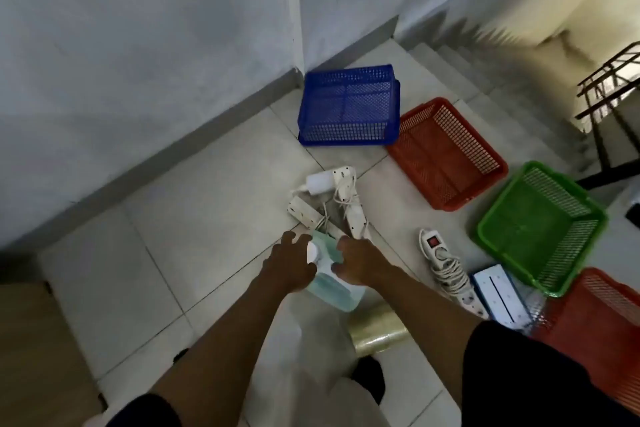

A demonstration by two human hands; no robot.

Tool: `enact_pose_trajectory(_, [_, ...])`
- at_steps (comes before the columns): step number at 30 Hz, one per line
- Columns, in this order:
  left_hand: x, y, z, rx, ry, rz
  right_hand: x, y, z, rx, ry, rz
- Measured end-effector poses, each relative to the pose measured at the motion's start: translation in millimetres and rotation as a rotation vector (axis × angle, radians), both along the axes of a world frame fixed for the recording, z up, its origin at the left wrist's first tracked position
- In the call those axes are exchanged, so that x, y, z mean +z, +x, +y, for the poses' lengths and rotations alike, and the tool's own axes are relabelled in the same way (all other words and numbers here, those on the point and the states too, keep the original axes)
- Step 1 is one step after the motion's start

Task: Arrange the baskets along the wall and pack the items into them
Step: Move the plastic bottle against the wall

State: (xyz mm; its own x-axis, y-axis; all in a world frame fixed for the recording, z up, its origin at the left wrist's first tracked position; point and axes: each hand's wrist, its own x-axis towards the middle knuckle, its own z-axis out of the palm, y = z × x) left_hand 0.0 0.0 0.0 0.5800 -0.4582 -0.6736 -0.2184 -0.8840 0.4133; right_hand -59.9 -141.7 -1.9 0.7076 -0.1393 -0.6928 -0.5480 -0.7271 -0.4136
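Observation:
A clear jug of pale blue liquid (332,289) with a white cap is held low over the tiled floor between both hands. My left hand (289,263) presses its left side by the cap; my right hand (360,262) grips its handle side. A blue basket (348,107) stands in the wall corner, with a red basket (446,152) and a green basket (540,225) trailing off to the right. Another red basket (602,319) lies at the right edge. White power strips (332,208) with tangled cords lie just beyond the jug.
A power strip with a red switch (446,267), a blue-and-white box (498,295) and a roll of clear film (377,329) lie on the floor to the right. Stairs (485,80) with a dark railing descend behind the baskets. A cardboard box (38,357) sits bottom left.

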Motion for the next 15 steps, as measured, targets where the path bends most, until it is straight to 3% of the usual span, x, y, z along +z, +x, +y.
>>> enact_pose_trajectory(6, [-50.1,-2.2,4.2,-0.065,-0.086,-0.067,-57.4,-2.5,27.1,0.062,-0.025,0.12])
enact_pose_trajectory(15, [-65.9,0.0,10.6,-0.204,-0.064,-0.265,-73.3,6.9,31.4,0.154,-0.098,0.201])
